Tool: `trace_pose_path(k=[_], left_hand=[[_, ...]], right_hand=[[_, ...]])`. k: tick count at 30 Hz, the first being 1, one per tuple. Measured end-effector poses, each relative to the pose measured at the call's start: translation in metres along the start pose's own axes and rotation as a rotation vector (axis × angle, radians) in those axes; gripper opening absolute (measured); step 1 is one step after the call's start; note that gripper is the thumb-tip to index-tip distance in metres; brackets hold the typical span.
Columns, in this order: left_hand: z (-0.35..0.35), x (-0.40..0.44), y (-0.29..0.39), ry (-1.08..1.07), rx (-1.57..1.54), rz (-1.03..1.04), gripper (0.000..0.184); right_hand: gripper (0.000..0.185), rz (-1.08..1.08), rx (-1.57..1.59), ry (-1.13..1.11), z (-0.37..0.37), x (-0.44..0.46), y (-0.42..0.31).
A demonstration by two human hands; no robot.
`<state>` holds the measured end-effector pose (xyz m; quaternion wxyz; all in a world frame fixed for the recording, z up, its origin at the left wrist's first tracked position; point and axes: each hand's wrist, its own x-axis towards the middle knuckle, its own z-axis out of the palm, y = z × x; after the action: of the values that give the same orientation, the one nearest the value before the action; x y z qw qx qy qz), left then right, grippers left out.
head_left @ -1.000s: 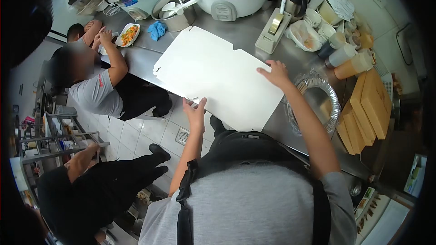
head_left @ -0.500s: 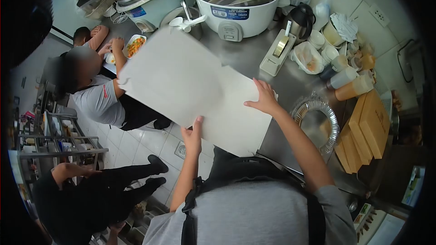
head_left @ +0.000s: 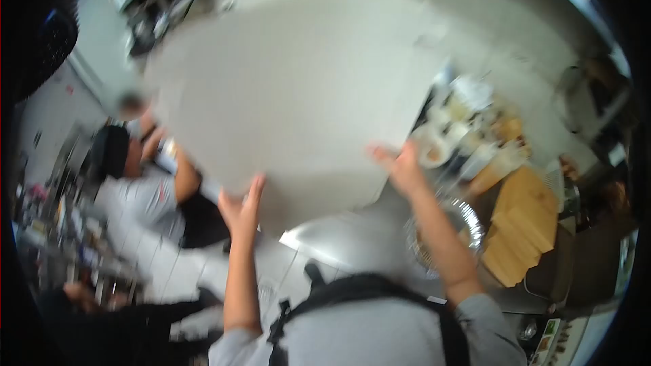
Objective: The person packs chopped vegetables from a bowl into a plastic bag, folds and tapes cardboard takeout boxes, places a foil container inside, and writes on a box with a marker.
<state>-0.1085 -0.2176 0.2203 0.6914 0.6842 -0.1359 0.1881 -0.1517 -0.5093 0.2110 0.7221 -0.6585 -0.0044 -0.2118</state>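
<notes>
A large pale sheet [head_left: 291, 95], which looks like paper or thin card, fills the upper middle of the view, blurred by motion. My left hand [head_left: 242, 209] grips its lower left edge, with the thumb on the near face and the other fingers mostly hidden behind. At the lower right edge my right hand [head_left: 401, 166] holds it the same way, thumb lying across the near face. The sheet is raised and hides much of the counter behind it. Below my right forearm lies a round foil pan [head_left: 412, 247].
The steel counter [head_left: 366, 224] shows under the sheet. Brown cardboard boxes [head_left: 522, 224] stand at the right, beside sauce bottles [head_left: 491, 173] and bowls. A co-worker in a grey shirt [head_left: 146, 203] is at the left; another person in black [head_left: 115, 318] is at the lower left.
The sheet has been lifted and tilted up, now covering the rice cookers and tape dispenser from view. Both hands still hold it. The camera view has shifted and blurred.
</notes>
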Motion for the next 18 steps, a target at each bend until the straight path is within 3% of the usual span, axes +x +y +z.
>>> trace_pose_path(k=[1,2,4,7,10,13,16,18], left_hand=[[0.001,0.001,-0.007,-0.020,-0.068,-0.122,0.034],[0.001,0.003,-0.022,-0.041,-0.094,-0.082,0.041],[0.004,0.005,-0.050,-0.104,-0.178,-0.148,0.044],[0.016,-0.002,-0.038,-0.135,-0.175,-0.221,0.044],[0.021,0.011,-0.033,-0.169,-0.076,-0.105,0.041],[0.034,0.021,-0.018,-0.043,-0.096,-0.106,0.036],[0.036,0.025,-0.011,-0.191,-0.112,-0.158,0.036],[0.041,0.015,-0.039,-0.175,0.094,-0.214,0.030]], right_hand=[[0.038,0.121,-0.023,-0.035,-0.004,-0.001,-0.008],[0.042,0.017,-0.183,0.005,-0.011,-0.001,0.009],[0.048,0.110,-0.034,-0.082,-0.023,-0.002,0.020],[0.031,-0.109,-0.236,-0.085,-0.021,-0.012,0.026],[0.030,-0.100,-0.243,-0.086,-0.023,-0.004,0.012],[0.029,-0.099,-0.268,-0.094,-0.023,0.004,-0.022],[0.027,-0.123,-0.291,-0.102,-0.029,0.003,-0.027],[0.026,-0.048,-0.323,-0.048,-0.037,-0.004,-0.005]])
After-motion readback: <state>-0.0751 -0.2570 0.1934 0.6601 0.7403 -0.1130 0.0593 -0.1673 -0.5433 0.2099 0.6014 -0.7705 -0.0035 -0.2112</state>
